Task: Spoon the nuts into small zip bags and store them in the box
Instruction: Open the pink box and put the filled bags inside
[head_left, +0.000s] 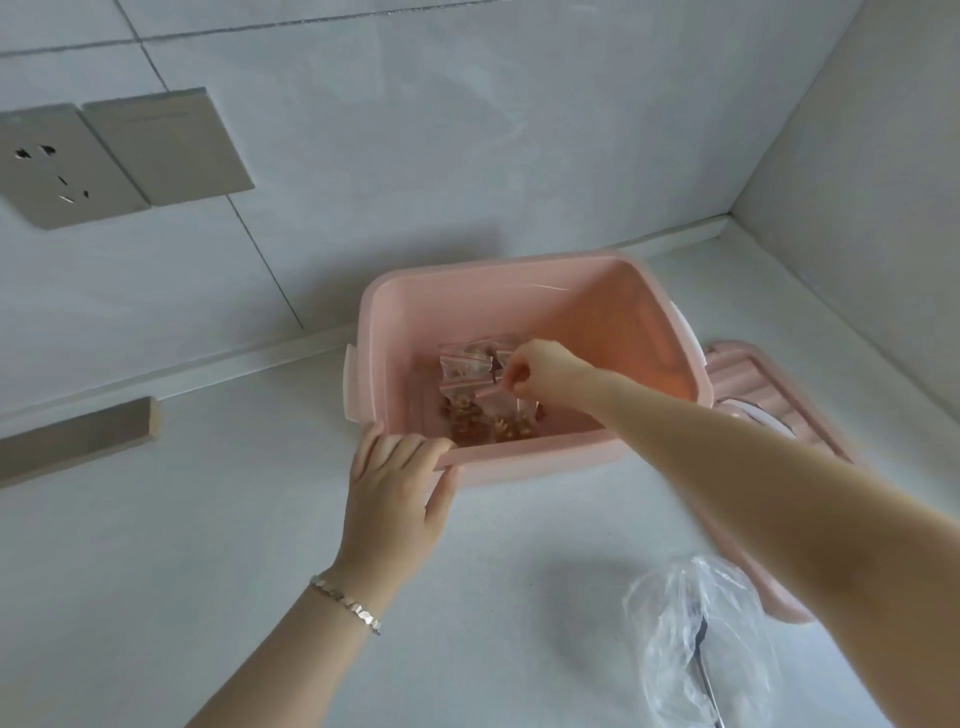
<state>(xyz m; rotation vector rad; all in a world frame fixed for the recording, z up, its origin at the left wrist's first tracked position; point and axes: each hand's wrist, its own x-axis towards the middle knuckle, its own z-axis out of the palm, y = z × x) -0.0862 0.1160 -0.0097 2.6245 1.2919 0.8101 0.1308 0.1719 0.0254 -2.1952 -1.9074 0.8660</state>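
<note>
Pink box (613, 322) on the table (208, 519), toward the far wall. Grip of left hand (397, 483) is curled over the box's near-left rim. Grip of right hand (540, 371), inside the box, pinches the top of a zip bag (511, 415) of nuts. Other filled bags (465, 364) lie on the box floor. The lid (753, 374) lies just right of it.

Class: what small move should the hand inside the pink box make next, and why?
Probably let go: the right hand pinches a small clear zip bag of nuts already down inside the pink plastic box, among other filled bags, while the left hand grips its rim.
</note>
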